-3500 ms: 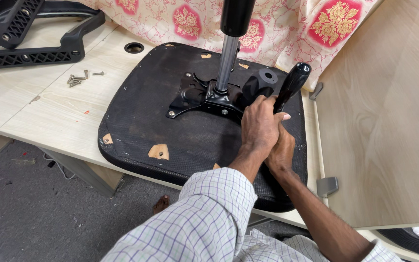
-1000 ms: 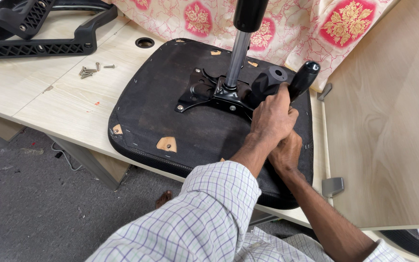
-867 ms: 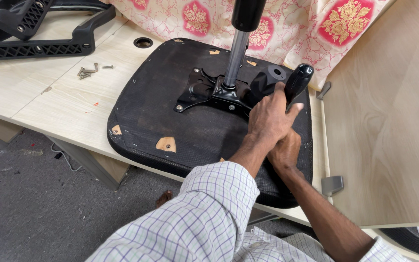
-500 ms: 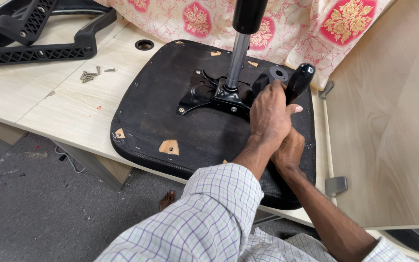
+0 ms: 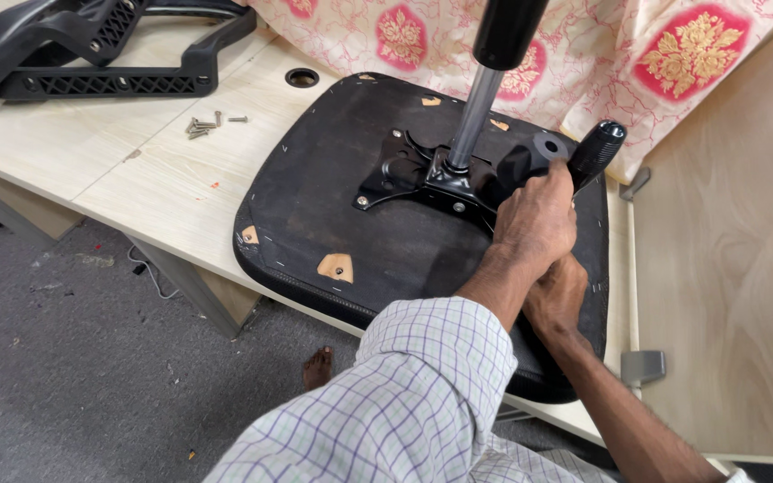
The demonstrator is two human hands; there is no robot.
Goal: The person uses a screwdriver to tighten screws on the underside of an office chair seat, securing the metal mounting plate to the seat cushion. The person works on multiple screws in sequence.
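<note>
Both hands are closed: the right hand [image 5: 555, 295] is pressed on the upside-down black seat [image 5: 315, 215], and the left hand [image 5: 537, 215] is wrapped around a black handle [image 5: 594, 152]. A metal plate [image 5: 422, 174] is already fixed on the seat. Loose screws [image 5: 203, 125] are left on the table [image 5: 91, 170].

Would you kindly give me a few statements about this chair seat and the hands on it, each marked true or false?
1. The black seat pan lies upside down on the light wooden table. True.
2. The left hand grips the black lever handle. True.
3. The loose screws lie on the seat pan. False: they lie on the table, beside the black plastic frame.
4. The right hand rests far away on the floor. False: it sits just under the left hand, on the seat.
5. A metal column rises from the mounting plate. True.
</note>
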